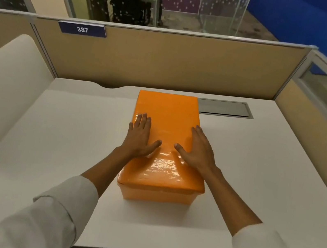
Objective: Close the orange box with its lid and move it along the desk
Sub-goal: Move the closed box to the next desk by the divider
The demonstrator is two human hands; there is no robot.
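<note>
The orange box point(158, 194) stands mid-desk point(256, 182) with its lid point(167, 113) on. The left hand point(139, 137) at 9 o'clock and the right hand point(198, 149) at 3 o'clock lie flat on the lid, fingers spread, gripping nothing. The person should press evenly to seat the lid before pushing.

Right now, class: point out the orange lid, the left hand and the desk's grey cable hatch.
orange lid point(168, 111): head view, bare top.
left hand point(138, 139): head view, back.
grey cable hatch point(224, 108): head view, flap centre.
</note>
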